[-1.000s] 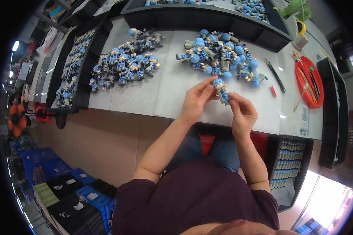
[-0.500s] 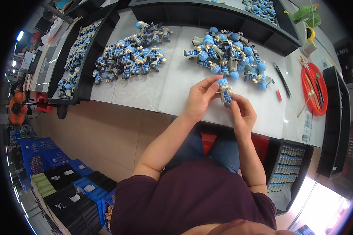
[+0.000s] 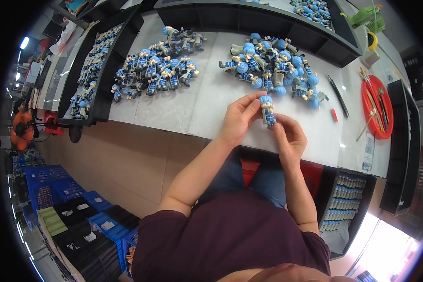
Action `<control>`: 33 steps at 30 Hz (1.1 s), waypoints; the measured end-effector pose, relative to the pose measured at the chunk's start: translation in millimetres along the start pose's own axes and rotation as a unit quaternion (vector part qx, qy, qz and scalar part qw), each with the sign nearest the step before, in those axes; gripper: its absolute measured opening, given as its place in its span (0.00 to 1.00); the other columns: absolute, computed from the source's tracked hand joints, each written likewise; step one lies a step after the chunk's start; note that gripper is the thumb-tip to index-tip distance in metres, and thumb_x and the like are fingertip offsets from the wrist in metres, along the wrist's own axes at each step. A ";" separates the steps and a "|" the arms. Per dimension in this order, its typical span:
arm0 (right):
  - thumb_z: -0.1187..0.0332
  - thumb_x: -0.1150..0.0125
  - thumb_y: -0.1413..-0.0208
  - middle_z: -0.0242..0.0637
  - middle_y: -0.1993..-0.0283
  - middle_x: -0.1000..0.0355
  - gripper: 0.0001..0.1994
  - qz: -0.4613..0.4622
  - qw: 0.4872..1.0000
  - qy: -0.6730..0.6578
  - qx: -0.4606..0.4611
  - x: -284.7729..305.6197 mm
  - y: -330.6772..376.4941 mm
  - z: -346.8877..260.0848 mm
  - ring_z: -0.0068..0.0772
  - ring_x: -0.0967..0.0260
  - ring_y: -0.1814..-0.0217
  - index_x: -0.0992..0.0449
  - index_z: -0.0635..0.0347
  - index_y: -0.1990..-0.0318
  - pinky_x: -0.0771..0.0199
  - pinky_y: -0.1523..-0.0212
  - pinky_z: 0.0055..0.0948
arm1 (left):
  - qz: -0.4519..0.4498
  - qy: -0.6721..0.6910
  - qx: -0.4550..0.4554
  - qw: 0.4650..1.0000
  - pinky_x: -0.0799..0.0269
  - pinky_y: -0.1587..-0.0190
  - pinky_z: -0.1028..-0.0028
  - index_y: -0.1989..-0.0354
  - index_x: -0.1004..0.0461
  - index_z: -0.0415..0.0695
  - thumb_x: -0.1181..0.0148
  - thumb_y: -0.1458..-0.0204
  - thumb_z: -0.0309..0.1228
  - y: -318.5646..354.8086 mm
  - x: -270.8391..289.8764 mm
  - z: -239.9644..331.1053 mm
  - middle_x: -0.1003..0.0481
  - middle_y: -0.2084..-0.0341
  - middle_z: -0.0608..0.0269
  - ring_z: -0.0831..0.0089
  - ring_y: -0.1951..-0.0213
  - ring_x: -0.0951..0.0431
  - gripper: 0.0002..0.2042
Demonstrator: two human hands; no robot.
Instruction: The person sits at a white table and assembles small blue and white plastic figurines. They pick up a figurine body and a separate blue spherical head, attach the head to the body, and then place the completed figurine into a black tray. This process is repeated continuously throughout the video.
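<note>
the thumb and index finger of the left hand are clamped on the blue-haired head of a small figure, gripping it from the left. the right hand has its thumb and fingertips closed about the figure's legs from the right. the figure is held between both hands, head to the far side and feet to the near side, over the near edge of the white table; it has a pale cape and blue-and-white clothing.

just beyond the hands lies a loose pile of similar figures, tumbled in all directions. a second pile lies farther left, well apart from the first. to the right are a dark pen-like tool, a small red block beside it, and a red oval dish holding brushes.

a long black tray stands along the far side, and another black tray, filled with figures, at the left. near and to the right, below the tabletop, a dark tray holds figures in rows.
</note>
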State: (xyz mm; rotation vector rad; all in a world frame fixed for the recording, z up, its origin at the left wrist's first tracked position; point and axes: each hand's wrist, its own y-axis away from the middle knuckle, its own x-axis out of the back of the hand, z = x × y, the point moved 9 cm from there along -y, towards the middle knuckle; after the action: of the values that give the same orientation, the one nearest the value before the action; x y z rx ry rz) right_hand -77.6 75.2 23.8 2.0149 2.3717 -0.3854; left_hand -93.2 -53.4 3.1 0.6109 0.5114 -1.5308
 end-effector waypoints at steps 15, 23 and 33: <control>0.76 0.46 0.49 0.44 0.58 0.32 0.15 -0.035 0.999 -0.025 -0.029 -6.3 -0.7 -2.8 0.30 0.33 0.57 0.36 0.71 0.53 0.30 0.56 0.29 | 0.015 0.017 -0.001 1.000 0.32 0.59 0.76 0.54 0.31 0.40 0.50 0.46 0.31 -1.0 4.5 -1.0 0.27 0.66 0.66 0.79 0.65 0.28 0.13; 0.75 0.46 0.48 0.44 0.60 0.32 0.15 -0.038 0.998 -0.034 -0.040 -5.7 0.3 1.0 0.29 0.32 0.59 0.36 0.70 0.53 0.28 0.59 0.27 | 0.019 0.016 0.003 1.000 0.33 0.60 0.77 0.55 0.30 0.39 0.50 0.46 0.32 -1.9 4.3 -2.0 0.27 0.68 0.66 0.80 0.66 0.28 0.13; 0.72 0.48 0.46 0.45 0.60 0.31 0.15 -0.053 0.997 -0.039 -0.048 -4.5 0.0 4.8 0.29 0.31 0.62 0.36 0.69 0.52 0.29 0.61 0.26 | 0.013 0.016 0.013 1.000 0.32 0.59 0.76 0.54 0.32 0.37 0.52 0.45 0.31 -1.2 3.0 -3.2 0.27 0.66 0.64 0.78 0.64 0.28 0.14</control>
State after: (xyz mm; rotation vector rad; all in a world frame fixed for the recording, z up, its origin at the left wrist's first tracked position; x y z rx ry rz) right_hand -77.5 69.9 20.0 1.8060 2.4061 -0.3376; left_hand -94.3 -53.5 -1.3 0.6606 0.5065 -1.5066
